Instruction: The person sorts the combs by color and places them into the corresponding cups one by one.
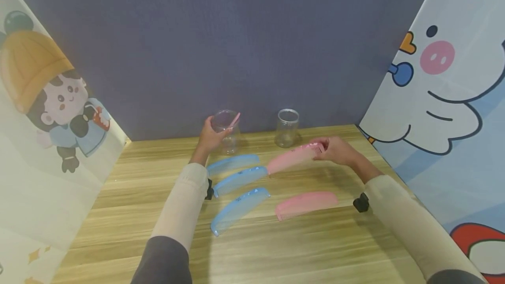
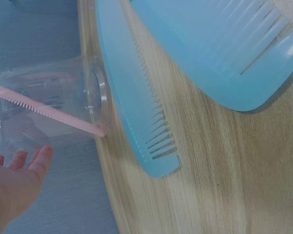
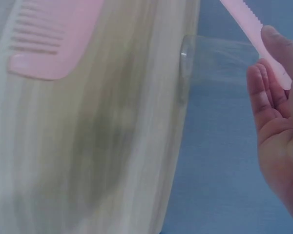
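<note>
At the back of the table my left hand [image 1: 212, 137] holds a clear jar [image 1: 230, 143], its thumb across the front. Inside that jar a pink comb [image 2: 44, 110] leans at a slant, one end by the jar's base and the other at the mouth. My right hand [image 1: 337, 150] pinches another pink comb [image 1: 293, 157] by one end, between thumb and fingers, in front of the second clear jar [image 1: 287, 133]. In the right wrist view this held comb [image 3: 249, 24] runs up from the fingers.
Three blue combs lie in the middle: a far one [image 1: 232, 163], a middle one [image 1: 240, 180] and a near one [image 1: 241, 209]. A pink comb [image 1: 307, 204] lies to their right. A dark panel [image 1: 244, 47] stands behind the wooden table [image 1: 276, 253], with printed walls on both sides.
</note>
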`<state>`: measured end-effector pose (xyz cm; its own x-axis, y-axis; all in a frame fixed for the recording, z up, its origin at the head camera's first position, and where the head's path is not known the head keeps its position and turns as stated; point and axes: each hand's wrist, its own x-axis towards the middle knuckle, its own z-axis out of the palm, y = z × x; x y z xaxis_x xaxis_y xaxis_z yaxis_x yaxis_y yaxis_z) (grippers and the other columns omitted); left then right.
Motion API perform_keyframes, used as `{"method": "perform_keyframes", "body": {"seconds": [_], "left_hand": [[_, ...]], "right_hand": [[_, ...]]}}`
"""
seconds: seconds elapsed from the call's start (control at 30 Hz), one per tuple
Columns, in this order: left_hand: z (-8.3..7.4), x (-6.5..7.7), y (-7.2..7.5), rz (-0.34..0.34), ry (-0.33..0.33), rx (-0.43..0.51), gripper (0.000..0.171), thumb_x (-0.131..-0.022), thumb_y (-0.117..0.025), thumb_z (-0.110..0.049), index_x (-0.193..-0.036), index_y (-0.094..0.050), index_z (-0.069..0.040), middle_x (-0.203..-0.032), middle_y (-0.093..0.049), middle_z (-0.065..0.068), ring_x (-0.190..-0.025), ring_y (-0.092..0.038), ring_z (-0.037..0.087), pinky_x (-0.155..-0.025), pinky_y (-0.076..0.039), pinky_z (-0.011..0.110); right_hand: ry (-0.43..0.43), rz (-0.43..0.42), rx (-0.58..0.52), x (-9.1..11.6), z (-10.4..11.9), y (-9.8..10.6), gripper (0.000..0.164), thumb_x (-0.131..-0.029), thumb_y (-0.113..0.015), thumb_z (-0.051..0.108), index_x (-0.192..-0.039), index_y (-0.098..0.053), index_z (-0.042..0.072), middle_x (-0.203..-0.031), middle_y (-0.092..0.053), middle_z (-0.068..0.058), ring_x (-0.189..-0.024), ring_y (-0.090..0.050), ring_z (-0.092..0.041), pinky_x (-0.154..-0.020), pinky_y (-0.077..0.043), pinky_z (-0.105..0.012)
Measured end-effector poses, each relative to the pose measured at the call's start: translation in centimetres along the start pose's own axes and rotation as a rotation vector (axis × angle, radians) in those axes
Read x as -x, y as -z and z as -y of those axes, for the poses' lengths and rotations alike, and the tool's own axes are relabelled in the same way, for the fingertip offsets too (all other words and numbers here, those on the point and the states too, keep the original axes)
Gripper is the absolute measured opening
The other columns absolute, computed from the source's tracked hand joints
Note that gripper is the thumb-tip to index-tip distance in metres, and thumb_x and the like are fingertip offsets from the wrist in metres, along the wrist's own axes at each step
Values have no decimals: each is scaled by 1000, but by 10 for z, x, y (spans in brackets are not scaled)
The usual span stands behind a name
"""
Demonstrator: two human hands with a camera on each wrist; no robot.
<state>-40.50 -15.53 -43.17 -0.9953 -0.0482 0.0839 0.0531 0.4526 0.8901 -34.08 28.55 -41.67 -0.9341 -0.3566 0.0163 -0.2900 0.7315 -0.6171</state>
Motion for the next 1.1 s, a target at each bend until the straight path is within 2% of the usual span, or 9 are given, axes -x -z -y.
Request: {"method": "perform_keyframes", "body": {"seconds": [0.17, 0.33, 0.43, 0.53, 0.73, 0.83, 0.9, 1.1], "left_hand": [[0, 0, 1, 2, 2, 9, 100, -88, -79, -40, -161, -19, -10, -162, -35, 22, -146, -39, 41, -123, -34, 55], [-1, -1, 2, 0, -2, -8, 100, -88, -78, -42, -162, -18, -10, -162, -34, 22, -146, -39, 42, -123, -34, 55], [-1, -2, 2, 0, -1, -19, 101, -87, -78, -44, -161, -19, -10, -162, -35, 22, -146, -39, 42, -123, -34, 55], [-1, -1, 2, 4, 3, -16, 101, -87, -78, -44, -162, -19, -11, -162, -35, 22, -146, -39, 41, -123, -34, 55], [-1, 2, 2, 6, 0, -2, 100, -88, -78, -43, -162, -19, -11, -162, -35, 20, -146, -39, 41, -123, -34, 54], [0, 1, 1, 4, -10, -2, 100, -87, -79, -43, -161, -19, -10, -162, -35, 21, -147, -39, 41, -123, -33, 54], [0, 1, 1, 4, -15, 0, 100, -88, -78, -42, -161, -18, -10, -162, -34, 21, -147, -38, 41, -124, -33, 54], [-1, 2, 2, 7, -11, -9, 101, -88, -78, -43, -162, -18, -10, -163, -33, 21, -148, -37, 41, -124, -32, 54]], "right_hand": [[8, -2, -52, -9, 13, 7, 64, -85, -84, 26, -138, -60, -1, -79, -60, -3, -66, -46, -11, -53, -37, -24], [34, -46, -99, -21, 26, 15, 57, -85, -84, 18, -134, -63, -2, -100, -73, -15, -74, -56, -15, -56, -46, -23], [49, -70, -133, -25, 34, 21, 55, -85, -84, 15, -133, -64, -2, -111, -73, -22, -80, -60, -17, -60, -50, -22], [51, -92, -173, -28, 43, 25, 55, -85, -83, 13, -134, -63, -3, -114, -72, -24, -81, -61, -14, -61, -52, -21], [35, -153, -227, -35, 54, 31, 54, -87, -82, 18, -135, -63, -1, -113, -72, -22, -77, -59, -9, -58, -50, -20], [11, -199, -248, -39, 61, 32, 55, -87, -82, 22, -135, -64, 2, -115, -73, -17, -81, -62, -7, -62, -53, -19], [-9, -213, -259, -42, 67, 33, 54, -87, -82, 25, -134, -65, 5, -116, -73, -15, -84, -63, -8, -66, -54, -19], [-51, -224, -252, -53, 86, 34, 53, -89, -80, 31, -135, -65, 11, -114, -73, -10, -84, -57, -12, -65, -49, -22]]}}
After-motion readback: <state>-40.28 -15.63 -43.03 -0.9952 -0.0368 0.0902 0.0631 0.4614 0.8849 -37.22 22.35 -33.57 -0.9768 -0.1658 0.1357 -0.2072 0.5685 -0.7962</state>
